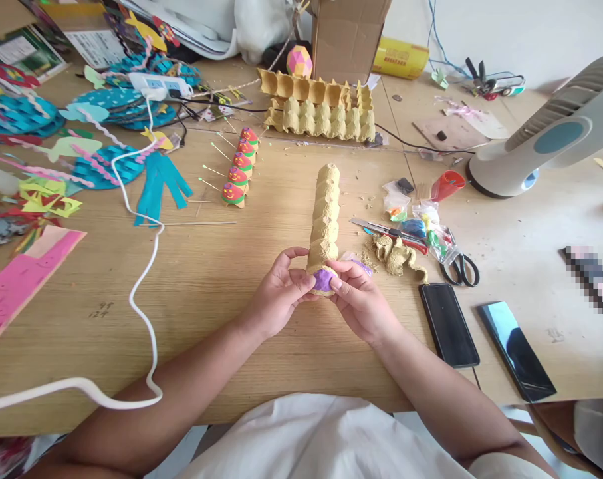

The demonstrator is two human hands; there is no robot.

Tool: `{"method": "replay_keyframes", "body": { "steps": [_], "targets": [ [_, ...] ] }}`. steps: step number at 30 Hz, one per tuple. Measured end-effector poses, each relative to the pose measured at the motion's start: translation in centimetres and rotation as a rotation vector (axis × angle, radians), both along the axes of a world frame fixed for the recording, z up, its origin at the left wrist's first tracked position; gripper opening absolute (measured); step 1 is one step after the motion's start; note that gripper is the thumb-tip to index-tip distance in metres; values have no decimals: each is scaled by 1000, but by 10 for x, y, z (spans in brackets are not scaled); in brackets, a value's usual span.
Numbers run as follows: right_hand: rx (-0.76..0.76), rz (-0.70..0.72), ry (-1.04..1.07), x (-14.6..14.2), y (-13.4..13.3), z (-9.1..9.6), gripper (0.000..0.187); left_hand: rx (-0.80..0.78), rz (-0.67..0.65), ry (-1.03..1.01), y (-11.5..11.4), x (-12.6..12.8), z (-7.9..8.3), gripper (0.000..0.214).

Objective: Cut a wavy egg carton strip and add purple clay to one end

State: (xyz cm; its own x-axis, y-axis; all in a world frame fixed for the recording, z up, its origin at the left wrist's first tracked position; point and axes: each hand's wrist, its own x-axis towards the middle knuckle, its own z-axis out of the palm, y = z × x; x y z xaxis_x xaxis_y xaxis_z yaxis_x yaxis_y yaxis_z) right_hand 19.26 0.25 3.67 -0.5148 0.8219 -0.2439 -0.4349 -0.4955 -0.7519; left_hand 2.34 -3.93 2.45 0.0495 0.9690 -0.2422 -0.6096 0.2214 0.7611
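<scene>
A long bumpy strip of tan egg carton [324, 219] points away from me over the table. Its near end carries a flattened patch of purple modelling clay [323, 279]. My left hand [280, 293] grips that end from the left, thumb against the clay's edge. From the other side my right hand [361, 299] holds the same end, its thumb also pressing the clay. Close behind the right fingers lies a small clear packet [360, 265] with purple in it. Further off stands a painted egg-carton caterpillar [239, 171] with red and green segments.
Right of the strip lie a utility knife [388, 229], carton scraps [395, 254], clay packets [415, 226] and black-handled scissors [461, 269]. Two phones [449, 324] rest nearer me. Egg-carton pieces [326, 120] sit behind. A white cable [154, 299] crosses the left side; a fan [545, 133] stands right.
</scene>
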Motion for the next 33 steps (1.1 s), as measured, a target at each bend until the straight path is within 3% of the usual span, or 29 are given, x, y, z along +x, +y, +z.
{"method": "replay_keyframes", "body": {
  "steps": [14, 26, 33],
  "targets": [
    [-48, 39, 39, 4, 2, 4, 24, 36, -6, 51, -1, 1, 6, 59],
    [-30, 41, 34, 4, -1, 5, 21, 105, -19, 147, -3, -1, 0, 55],
    [-46, 28, 8, 6, 1, 4, 22, 93, -25, 102, -2, 0, 1, 58]
  ]
}}
